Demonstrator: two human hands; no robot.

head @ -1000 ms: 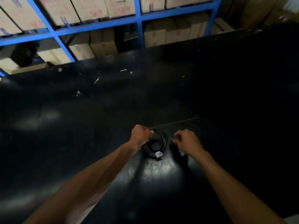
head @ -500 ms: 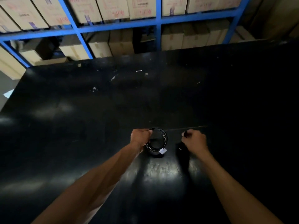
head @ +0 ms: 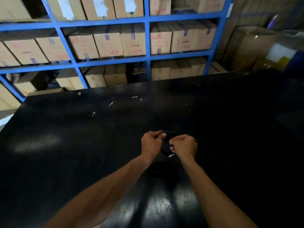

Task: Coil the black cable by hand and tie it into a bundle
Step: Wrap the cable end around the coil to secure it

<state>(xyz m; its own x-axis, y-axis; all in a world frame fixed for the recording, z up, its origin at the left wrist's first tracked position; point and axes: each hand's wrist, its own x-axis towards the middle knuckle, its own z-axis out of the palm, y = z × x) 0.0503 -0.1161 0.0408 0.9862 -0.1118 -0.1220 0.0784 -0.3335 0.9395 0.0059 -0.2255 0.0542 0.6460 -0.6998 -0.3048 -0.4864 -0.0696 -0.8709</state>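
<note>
The black cable (head: 169, 133) is wound into a small round coil between my two hands, just above the black table (head: 82, 145). My left hand (head: 152, 143) pinches the coil's left side at the top. My right hand (head: 184, 145) is closed on the coil's right side, fingers curled around the loops. A small white tag (head: 171, 155) sticks out under the coil's lower edge. A thin stretch of cable runs off to the right of my right hand, hard to see against the dark surface.
Blue metal shelving (head: 148, 38) packed with cardboard boxes (head: 108, 45) stands behind the table's far edge. More boxes (head: 246, 51) are stacked at the right. Small white scraps (head: 110, 104) lie on the far part of the tabletop.
My right hand has moved left from the loose cable end to the coil and closed on its right side. The view has tilted upward, showing more shelving.
</note>
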